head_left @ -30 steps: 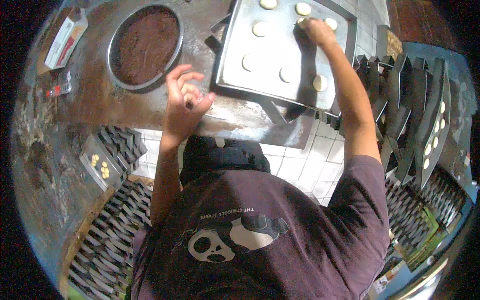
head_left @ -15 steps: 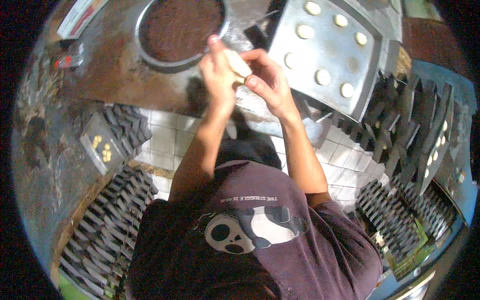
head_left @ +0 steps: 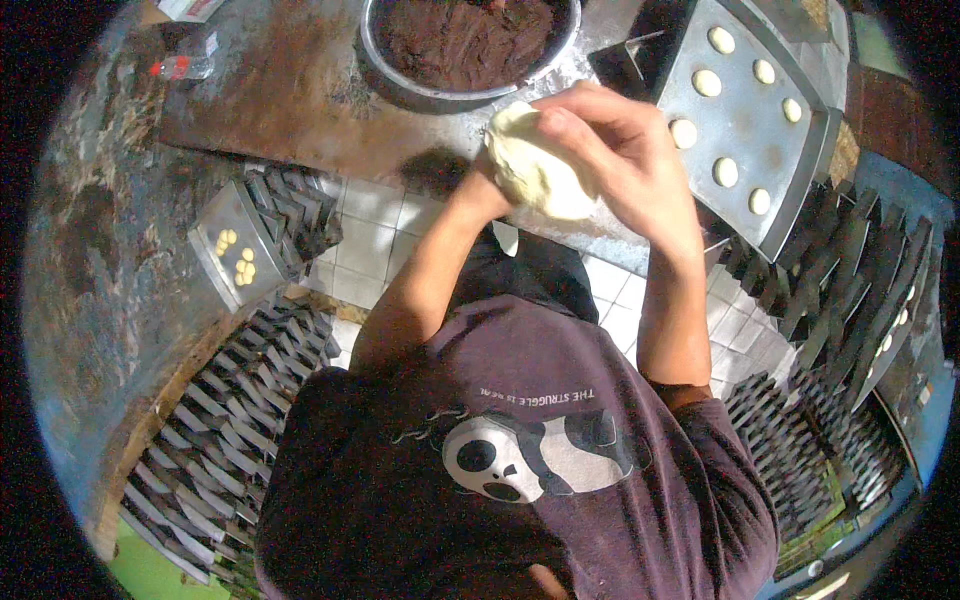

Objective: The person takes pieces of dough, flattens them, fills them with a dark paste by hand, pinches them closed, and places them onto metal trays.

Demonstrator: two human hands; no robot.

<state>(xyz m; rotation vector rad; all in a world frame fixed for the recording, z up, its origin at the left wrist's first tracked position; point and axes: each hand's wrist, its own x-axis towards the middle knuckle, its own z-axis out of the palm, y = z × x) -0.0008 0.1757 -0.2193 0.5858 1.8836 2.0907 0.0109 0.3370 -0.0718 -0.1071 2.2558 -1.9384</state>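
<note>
At the left, a clear bottle (head_left: 187, 67) with a red cap lies on the desk (head_left: 285, 95); nearer the body, a small tray holds yellow pieces. Next comes the bowl (head_left: 452, 96) of dark brown filling (head_left: 470, 45). The left hand (head_left: 488, 188) sits under the dough (head_left: 548, 170), its fingers hidden (I cannot tell how they lie). The dough, a pale flattened piece, is held up between the hands, near the desk's front edge. The right hand (head_left: 642, 150) pinches its upper edge, thumb on top. The step looks like flattening or thinning; the next move calls for gentle, even pressure, lest it tear. Rightmost, seven pale rounds (head_left: 726, 171) sit apart on a metal tray (head_left: 742, 125).
</note>
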